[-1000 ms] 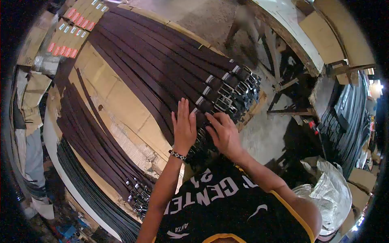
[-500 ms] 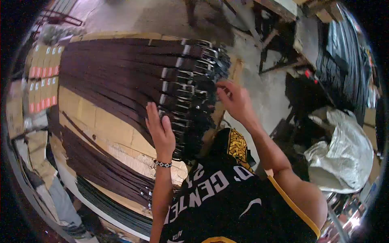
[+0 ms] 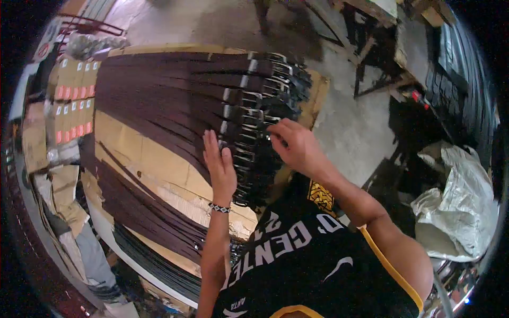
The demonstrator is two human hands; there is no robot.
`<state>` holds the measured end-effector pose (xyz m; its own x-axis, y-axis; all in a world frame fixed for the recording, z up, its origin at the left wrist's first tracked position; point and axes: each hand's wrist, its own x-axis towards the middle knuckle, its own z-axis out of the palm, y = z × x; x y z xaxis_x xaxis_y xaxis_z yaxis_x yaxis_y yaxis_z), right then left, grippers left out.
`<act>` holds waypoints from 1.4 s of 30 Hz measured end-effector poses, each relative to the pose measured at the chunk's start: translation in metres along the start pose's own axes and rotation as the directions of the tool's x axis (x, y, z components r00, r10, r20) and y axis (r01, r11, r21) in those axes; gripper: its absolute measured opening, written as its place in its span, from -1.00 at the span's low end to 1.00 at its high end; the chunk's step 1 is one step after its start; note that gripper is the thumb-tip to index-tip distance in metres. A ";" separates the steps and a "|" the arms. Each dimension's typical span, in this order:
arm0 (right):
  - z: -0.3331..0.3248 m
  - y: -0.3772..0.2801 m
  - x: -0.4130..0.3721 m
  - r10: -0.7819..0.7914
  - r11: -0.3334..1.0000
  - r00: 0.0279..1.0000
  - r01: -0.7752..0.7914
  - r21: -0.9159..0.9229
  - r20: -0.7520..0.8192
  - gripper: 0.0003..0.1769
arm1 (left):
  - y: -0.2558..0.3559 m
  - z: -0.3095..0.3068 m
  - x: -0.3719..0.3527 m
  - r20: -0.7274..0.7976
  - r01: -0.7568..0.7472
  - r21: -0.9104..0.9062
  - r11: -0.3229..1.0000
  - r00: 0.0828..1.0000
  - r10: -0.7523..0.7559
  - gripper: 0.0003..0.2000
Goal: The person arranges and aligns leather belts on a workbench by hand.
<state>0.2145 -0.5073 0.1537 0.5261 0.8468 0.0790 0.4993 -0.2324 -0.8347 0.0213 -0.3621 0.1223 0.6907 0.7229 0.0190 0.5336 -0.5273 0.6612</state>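
Long dark brown belts (image 3: 159,79) lie side by side on cardboard, their metal buckles (image 3: 252,127) lined up at the right end. My left hand (image 3: 220,167) rests flat on the belts just left of the buckles, fingers stretched out. Over the buckle ends is my right hand (image 3: 297,146), its fingers bent and pressed together at a buckle; what they pinch is too small to make out. Black tips (image 3: 297,90) stick out beyond the buckles.
Boxes with orange labels (image 3: 74,116) are stacked at the left. A second group of brown belts (image 3: 143,201) lies nearer my body. A silvery sack (image 3: 456,206) is at the right, with black strips (image 3: 450,79) behind it. A wooden-topped frame (image 3: 371,10) stands at the top.
My right hand has moved left and toward me, from the outer black ends to the buckles. The view has shifted slightly. My left hand stays flat by the buckles.
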 end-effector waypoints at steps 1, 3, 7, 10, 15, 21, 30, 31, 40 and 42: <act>0.003 -0.010 0.001 -0.055 0.998 0.998 0.056 -0.025 0.010 -0.72 | 0.000 0.000 -0.001 -0.027 -0.005 -0.038 0.999 1.000 0.004 -0.39; 0.011 -0.030 0.005 -0.243 0.967 0.970 0.241 -0.088 -0.011 -0.67 | -0.003 0.001 -0.005 -0.095 -0.055 -0.142 0.988 0.995 0.042 -0.36; 0.032 -0.063 -0.001 -0.295 0.903 0.949 0.314 -0.293 0.107 -0.34 | -0.011 0.008 -0.013 -0.170 0.077 -0.262 0.962 0.978 -0.125 -0.36; 0.055 -0.068 -0.009 -0.215 0.822 0.961 0.273 -0.500 0.173 -0.16 | -0.020 0.017 -0.015 -0.168 0.081 -0.230 0.970 0.978 -0.121 -0.37; 0.067 -0.066 -0.013 -0.199 0.777 0.963 0.268 -0.569 0.182 -0.20 | -0.012 0.019 -0.014 -0.213 0.146 -0.116 0.982 0.962 -0.169 -0.37; 0.062 -0.061 -0.011 -0.241 0.820 0.954 0.297 -0.488 0.176 -0.24 | -0.012 0.026 -0.013 -0.246 0.151 -0.069 0.986 0.955 -0.164 -0.35; 0.057 -0.075 -0.013 -0.194 0.879 0.972 0.232 -0.417 0.131 -0.25 | -0.074 0.046 0.010 -0.333 0.213 -0.058 0.975 0.917 -0.220 -0.32; 0.053 -0.076 -0.010 -0.167 0.902 0.979 0.199 -0.384 0.115 -0.24 | -0.079 0.037 0.017 -0.348 0.239 -0.082 0.968 0.903 -0.252 -0.31; 0.038 -0.039 0.040 -0.304 0.931 0.953 0.292 -0.219 -0.019 -0.66 | -0.113 -0.018 0.058 -0.357 0.447 -0.206 0.871 0.794 -0.492 -0.30; 0.040 -0.044 0.048 -0.327 0.932 0.945 0.325 -0.161 0.017 -0.69 | -0.118 -0.016 0.063 -0.350 0.455 -0.249 0.855 0.781 -0.517 -0.32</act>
<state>0.1905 -0.4374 0.1724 0.3221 0.8842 0.3383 0.7475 -0.0183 -0.6640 -0.0062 -0.2472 0.0575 0.0925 0.9936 -0.0645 0.6489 -0.0110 0.7608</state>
